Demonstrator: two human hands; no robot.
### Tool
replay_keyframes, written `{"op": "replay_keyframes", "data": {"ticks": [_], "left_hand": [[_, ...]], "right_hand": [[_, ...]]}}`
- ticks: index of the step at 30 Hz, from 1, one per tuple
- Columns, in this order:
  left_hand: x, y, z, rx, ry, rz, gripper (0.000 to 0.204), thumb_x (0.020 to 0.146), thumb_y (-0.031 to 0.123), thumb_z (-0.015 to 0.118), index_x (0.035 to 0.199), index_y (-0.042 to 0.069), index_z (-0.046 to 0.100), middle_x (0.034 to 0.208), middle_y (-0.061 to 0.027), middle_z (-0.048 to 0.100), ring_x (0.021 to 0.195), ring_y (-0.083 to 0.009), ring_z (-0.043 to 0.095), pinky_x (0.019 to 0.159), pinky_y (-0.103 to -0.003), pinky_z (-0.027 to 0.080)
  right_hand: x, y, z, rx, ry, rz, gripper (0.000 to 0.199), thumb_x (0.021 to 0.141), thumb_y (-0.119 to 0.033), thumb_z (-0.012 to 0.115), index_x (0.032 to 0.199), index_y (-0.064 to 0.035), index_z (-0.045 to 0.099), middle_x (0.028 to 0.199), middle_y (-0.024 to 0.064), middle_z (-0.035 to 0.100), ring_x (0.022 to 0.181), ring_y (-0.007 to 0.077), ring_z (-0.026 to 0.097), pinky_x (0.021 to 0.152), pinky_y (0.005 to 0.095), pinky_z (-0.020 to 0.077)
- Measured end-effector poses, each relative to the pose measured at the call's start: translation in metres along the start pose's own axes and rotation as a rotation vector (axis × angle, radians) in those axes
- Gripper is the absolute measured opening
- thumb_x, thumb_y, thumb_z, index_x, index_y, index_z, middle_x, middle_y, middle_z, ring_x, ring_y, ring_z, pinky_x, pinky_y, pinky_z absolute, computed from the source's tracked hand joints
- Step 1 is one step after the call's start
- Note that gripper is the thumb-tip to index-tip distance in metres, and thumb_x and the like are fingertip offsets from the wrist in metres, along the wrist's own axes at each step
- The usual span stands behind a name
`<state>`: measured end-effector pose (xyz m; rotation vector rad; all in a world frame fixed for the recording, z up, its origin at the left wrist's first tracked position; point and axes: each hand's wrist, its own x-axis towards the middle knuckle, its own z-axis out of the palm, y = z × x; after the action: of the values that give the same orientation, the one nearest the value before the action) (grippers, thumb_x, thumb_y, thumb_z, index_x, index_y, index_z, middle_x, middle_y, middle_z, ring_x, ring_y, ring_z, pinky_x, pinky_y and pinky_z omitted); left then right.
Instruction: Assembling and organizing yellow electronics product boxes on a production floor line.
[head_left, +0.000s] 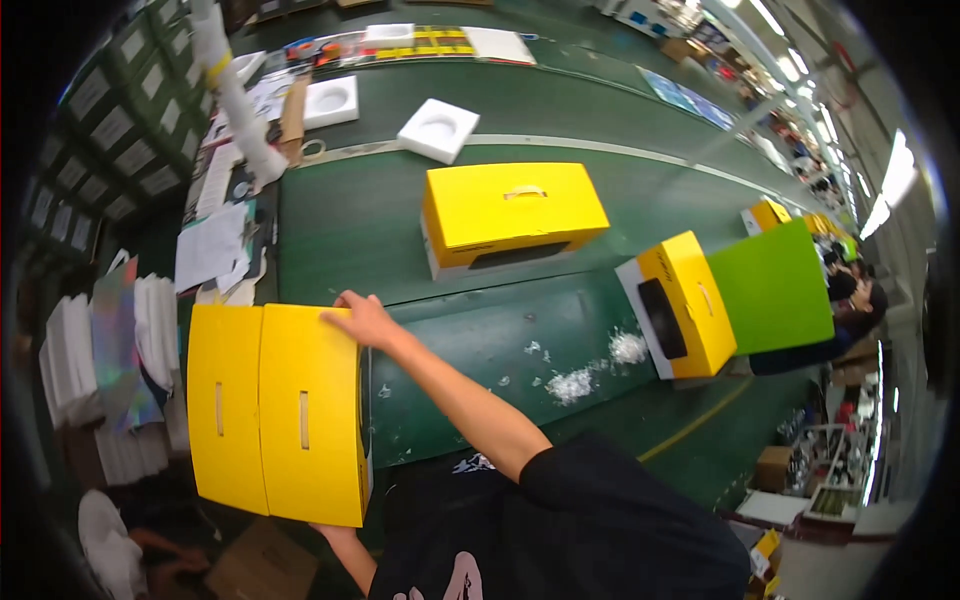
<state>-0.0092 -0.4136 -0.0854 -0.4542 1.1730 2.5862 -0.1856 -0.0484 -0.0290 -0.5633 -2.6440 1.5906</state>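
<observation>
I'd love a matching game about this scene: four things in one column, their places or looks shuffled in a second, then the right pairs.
Column one
1. Right hand
2. Green panel
3. White scraps
4. Foam block

Column two
A. In loose heaps on the green work surface
B. White, with a round recess, lying beyond the middle yellow box
C. On the far edge of the slotted yellow box
D. Showing just right of the tilted-looking yellow box

Pairs: 1-C, 2-D, 3-A, 4-B

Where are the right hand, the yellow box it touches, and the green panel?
Right hand (pixel 369 322): head view, back of hand.
Yellow box (pixel 328 420): head view, face beside slot.
Green panel (pixel 774 290): head view, middle of face.
</observation>
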Motion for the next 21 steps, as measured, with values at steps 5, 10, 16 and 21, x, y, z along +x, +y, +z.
{"op": "replay_keyframes", "data": {"ticks": [5,10,16,21], "left_hand": [[0.005,-0.005,0.032,0.241,0.002,-0.016,0.052,0.113,0.032,0.041,0.155,0.001,0.044,0.155,-0.016,0.053,0.133,-0.0364,0.057,0.109,-0.049,0.05],[-0.014,-0.021,0.069,0.525,0.045,-0.02,0.051,0.113,0.031,0.041,0.154,0.0,0.045,0.153,-0.0163,0.054,0.131,-0.0363,0.059,0.108,-0.049,0.051],[-0.032,-0.06,0.075,0.879,-0.009,-0.114,0.051,0.113,0.031,0.042,0.153,0.0,0.046,0.151,-0.0167,0.056,0.129,-0.0363,0.06,0.105,-0.048,0.053],[-0.021,-0.125,0.131,0.54,-0.232,-0.17,0.048,0.113,0.031,0.042,0.148,0.001,0.051,0.141,-0.0168,0.063,0.121,-0.036,0.065,0.099,-0.048,0.057]], "right_hand": [[-0.015,0.006,-0.004,-0.014,0.119,0.019,0.049,0.089,-0.043,0.077,0.115,-0.0024,0.067,0.103,0.0196,0.074,0.1,0.0393,0.069,0.091,0.0482,0.0531],[-0.053,0.038,-0.064,0.066,0.169,0.109,0.043,0.086,-0.037,0.081,0.106,-0.0009,0.073,0.101,0.0178,0.076,0.094,0.0288,0.074,0.086,0.0382,0.0564],[-0.158,0.088,-0.174,0.26,0.398,0.234,0.039,0.086,-0.032,0.083,0.106,0.0,0.076,0.095,0.0118,0.079,0.088,0.0162,0.074,0.082,0.0321,0.0565],[-0.269,0.119,-0.279,0.239,0.739,0.265,0.033,0.092,-0.022,0.08,0.111,0.0039,0.071,0.1,0.0108,0.079,0.088,0.0134,0.073,0.08,0.0284,0.0562]]}}
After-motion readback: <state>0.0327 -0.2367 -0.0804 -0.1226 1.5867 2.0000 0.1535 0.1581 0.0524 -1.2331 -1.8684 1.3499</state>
